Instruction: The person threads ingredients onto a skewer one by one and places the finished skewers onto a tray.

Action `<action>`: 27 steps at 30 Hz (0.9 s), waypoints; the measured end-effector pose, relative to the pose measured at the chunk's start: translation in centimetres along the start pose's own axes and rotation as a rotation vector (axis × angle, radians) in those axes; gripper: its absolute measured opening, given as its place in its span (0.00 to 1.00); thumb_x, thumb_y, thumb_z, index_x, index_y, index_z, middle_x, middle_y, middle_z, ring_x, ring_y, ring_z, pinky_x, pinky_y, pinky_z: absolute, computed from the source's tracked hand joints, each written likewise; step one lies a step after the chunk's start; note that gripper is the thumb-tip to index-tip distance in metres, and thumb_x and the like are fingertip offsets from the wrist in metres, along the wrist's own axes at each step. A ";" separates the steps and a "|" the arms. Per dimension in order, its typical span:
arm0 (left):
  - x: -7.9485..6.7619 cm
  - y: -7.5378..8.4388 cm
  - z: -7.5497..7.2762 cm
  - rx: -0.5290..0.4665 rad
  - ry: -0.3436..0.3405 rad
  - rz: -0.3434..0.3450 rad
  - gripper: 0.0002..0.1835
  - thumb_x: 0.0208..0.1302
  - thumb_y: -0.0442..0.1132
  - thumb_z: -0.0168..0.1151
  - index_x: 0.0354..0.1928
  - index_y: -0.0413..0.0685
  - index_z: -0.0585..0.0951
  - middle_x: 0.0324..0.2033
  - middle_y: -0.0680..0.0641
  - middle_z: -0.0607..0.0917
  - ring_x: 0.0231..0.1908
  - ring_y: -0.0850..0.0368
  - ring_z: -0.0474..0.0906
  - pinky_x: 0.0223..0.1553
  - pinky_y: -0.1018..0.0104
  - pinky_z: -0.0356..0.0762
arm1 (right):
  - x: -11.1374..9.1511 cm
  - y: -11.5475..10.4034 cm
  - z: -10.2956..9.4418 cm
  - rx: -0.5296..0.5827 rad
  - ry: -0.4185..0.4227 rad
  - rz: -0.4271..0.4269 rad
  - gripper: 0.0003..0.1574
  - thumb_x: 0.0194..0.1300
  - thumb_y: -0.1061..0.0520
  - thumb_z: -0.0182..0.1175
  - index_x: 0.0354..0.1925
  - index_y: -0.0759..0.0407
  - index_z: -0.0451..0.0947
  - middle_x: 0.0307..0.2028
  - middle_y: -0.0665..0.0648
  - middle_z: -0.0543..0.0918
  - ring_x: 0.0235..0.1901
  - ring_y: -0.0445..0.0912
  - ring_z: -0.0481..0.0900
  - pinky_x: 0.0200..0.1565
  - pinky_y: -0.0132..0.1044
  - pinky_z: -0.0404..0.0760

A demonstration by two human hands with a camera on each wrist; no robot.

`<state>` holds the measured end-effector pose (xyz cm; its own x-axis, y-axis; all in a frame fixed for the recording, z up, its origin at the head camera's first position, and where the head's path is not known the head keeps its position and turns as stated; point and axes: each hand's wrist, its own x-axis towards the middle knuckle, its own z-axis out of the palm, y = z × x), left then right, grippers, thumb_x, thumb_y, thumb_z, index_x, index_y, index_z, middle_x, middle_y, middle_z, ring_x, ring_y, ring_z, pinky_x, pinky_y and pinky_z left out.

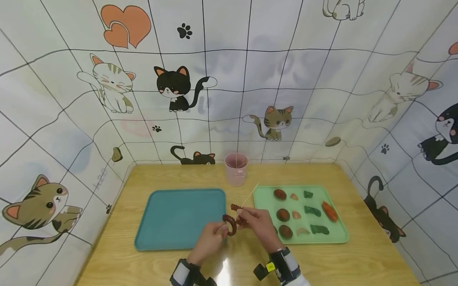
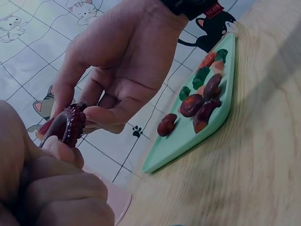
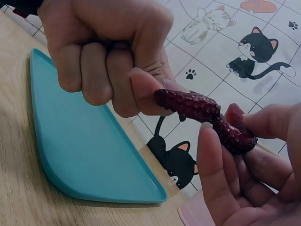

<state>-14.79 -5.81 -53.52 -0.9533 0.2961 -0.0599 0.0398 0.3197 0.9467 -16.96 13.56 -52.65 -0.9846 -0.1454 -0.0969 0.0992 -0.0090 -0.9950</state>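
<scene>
Cat-print wall sheet [image 1: 229, 71] behind a wooden table [image 1: 358, 262], pretty cute setup. Left hand [image 1: 209, 240] has thumb and finger pinched on one end of a dark red tentacle [image 3: 188, 104], right hand [image 1: 259, 224] pinching the other, thin stick [image 1: 251, 193] poking out there too. It's held up between the blue tray [image 1: 179, 216] and green tray [image 1: 266, 200].

Head — high, forward-down | wrists — close, tilted | shared: left hand [image 1: 209, 240]
</scene>
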 end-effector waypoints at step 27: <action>0.1 -1.2 -2.9 -0.050 -0.026 -0.038 0.21 0.79 0.37 0.51 0.24 0.33 0.69 0.15 0.55 0.64 0.17 0.65 0.58 0.24 0.72 0.59 | 1.1 -0.9 -7.1 -0.496 -0.095 -0.098 0.30 0.73 0.44 0.63 0.68 0.49 0.75 0.61 0.58 0.84 0.59 0.53 0.82 0.59 0.45 0.81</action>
<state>-15.84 -8.82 -53.78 -0.9456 0.3083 -0.1042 -0.0123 0.2860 0.9581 -19.20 20.42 -52.06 -0.9661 -0.2570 -0.0229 -0.0958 0.4396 -0.8931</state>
